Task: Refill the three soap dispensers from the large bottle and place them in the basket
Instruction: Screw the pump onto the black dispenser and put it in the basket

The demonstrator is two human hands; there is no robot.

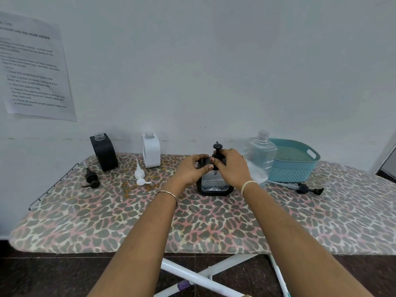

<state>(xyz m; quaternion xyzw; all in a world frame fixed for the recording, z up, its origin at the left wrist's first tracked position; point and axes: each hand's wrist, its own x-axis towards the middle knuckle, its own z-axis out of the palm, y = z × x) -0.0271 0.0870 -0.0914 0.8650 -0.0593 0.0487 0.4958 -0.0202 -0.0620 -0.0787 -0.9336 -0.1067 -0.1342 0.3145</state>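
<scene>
A clear soap dispenser in a black frame (215,185) stands upright at the table's middle, with liquid in it. My left hand (192,169) grips its upper left shoulder. My right hand (232,166) holds the black pump collar (217,149) on its neck. A black dispenser (105,152) and a white dispenser (151,152) stand open-necked at the back left. Their pumps, one dark (91,177) and one white (140,175), lie on the table in front of them. The large clear bottle (260,157) stands uncapped just right of my hands. A teal basket (292,161) sits behind it.
A long black pump with its tube (300,187) lies in front of the basket. The leopard-print board (192,221) runs against a white wall. A metal rack (53,185) edges its left end. A printed sheet (34,69) hangs on the wall. White folding legs (201,277) cross below.
</scene>
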